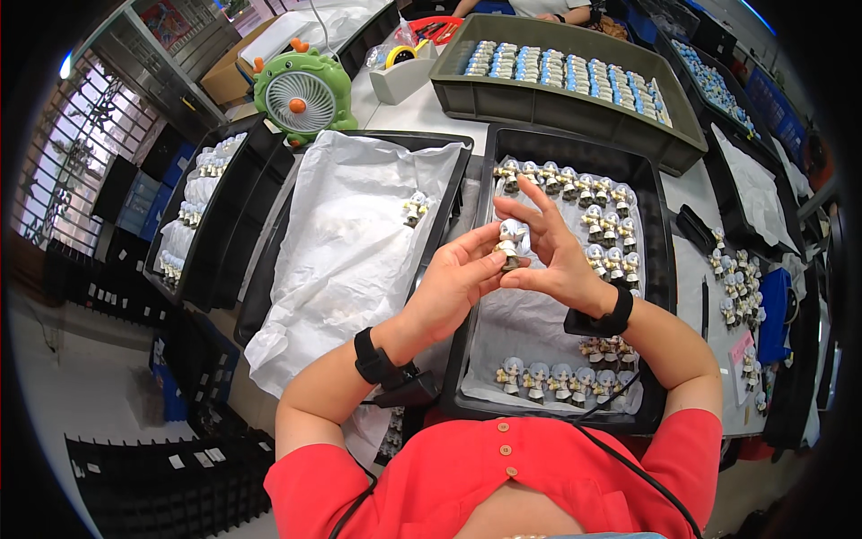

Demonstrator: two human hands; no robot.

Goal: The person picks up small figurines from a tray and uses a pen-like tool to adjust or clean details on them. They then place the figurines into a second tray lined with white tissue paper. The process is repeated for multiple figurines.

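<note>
My left hand [462,271] pinches a small figurine [509,241] with pale hair and a white and dark outfit, held upright over the black tray [458,359]. From the other side my right hand [561,256] curves round the same figurine, its thumb by the base and its upper fingers raised and spread. Rows of similar figurines [561,382] stand in that tray on white paper, partly hidden by my hands and right forearm. To the left, another black tray is lined with white paper [346,242] and carries a few figurines [416,207] near its right side.
A green frog-shaped fan [301,94] and a tape dispenser [401,76] stand at the back. Behind the trays, a large olive crate [575,121] holds rows of blue-white pieces. More figurines [738,286] lie at right. A black cable [642,467] crosses my front. Another person's hand [548,17] shows at the far edge.
</note>
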